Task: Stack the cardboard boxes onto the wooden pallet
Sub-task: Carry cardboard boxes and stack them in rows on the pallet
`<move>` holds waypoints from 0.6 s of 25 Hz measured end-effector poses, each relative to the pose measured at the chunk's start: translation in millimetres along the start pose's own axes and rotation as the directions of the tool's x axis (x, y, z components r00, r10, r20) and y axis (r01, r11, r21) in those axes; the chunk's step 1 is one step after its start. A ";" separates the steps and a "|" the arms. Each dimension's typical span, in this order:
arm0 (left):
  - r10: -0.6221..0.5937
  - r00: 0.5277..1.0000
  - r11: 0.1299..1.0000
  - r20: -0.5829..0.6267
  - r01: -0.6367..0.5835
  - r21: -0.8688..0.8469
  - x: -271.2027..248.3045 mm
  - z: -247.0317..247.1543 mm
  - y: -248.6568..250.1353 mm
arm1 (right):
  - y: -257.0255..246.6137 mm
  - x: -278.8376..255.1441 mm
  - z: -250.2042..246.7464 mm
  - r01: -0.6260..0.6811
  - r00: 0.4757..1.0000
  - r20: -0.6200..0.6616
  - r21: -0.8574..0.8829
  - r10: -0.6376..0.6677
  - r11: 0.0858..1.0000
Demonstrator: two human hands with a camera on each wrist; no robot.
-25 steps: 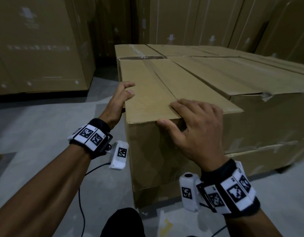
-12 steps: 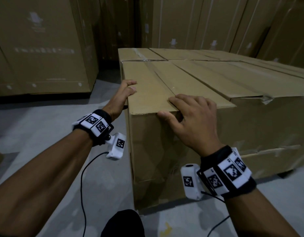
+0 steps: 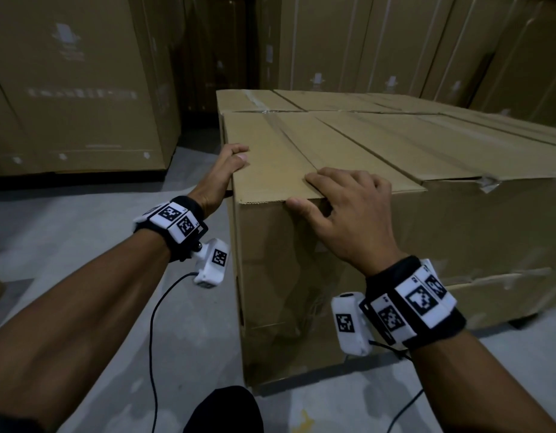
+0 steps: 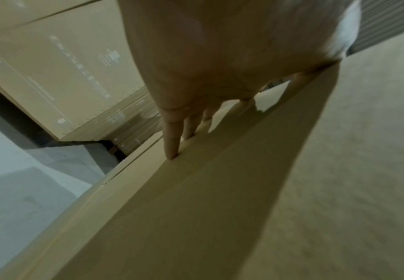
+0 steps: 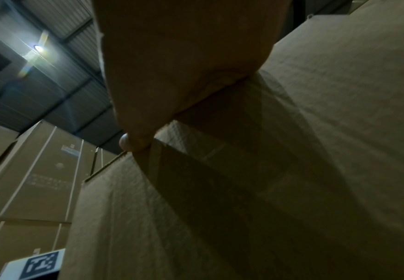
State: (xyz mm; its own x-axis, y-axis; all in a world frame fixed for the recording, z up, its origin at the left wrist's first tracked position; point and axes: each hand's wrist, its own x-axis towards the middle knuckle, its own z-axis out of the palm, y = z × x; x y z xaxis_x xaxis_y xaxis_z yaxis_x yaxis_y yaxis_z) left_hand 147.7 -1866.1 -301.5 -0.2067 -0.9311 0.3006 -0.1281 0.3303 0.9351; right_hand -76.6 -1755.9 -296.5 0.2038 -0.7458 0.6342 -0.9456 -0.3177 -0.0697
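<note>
So I've got both hands on the nearest cardboard box (image 3: 301,170), which sits at the front left corner of the stack, flush against its neighbours. My left hand (image 3: 222,173) is hooked over the top left edge, fingers curled onto the lid and thumb down the side. My right hand (image 3: 345,214) is draped over the near top edge with the fingers lying fairly flat on top and the thumb on the edge, more resting than clamping. From the wrist view my left fingertips (image 4: 172,151) are just on the rim.

The wooden pallet itself I can barely see; there's only a dark gap under the stack at far right, so I can't tell how well this box sits on it.

My worry: both holds are on the lid edges only. If I pull or lift from there, the cardboard could crumple or the taped flap tear. Shoving it could also knock the neighbouring boxes (image 3: 426,142) out of line.
</note>
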 end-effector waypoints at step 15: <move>0.004 1.000 0.999 -0.017 -0.003 0.054 -67.3 8.0 -3.0 | 45.2 -35.2 13.0 -0.098 0.982 -0.168 -0.033 0.091 0.995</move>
State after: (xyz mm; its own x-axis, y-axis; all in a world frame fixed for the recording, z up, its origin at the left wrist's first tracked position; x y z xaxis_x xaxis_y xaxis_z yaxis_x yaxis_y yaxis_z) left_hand 154.3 -1803.2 -326.1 -0.1909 -0.9322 0.3076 -0.1792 0.3412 0.9228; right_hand -123.3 -1751.6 -332.0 0.0717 -0.6625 0.7456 -0.9688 -0.2242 -0.1060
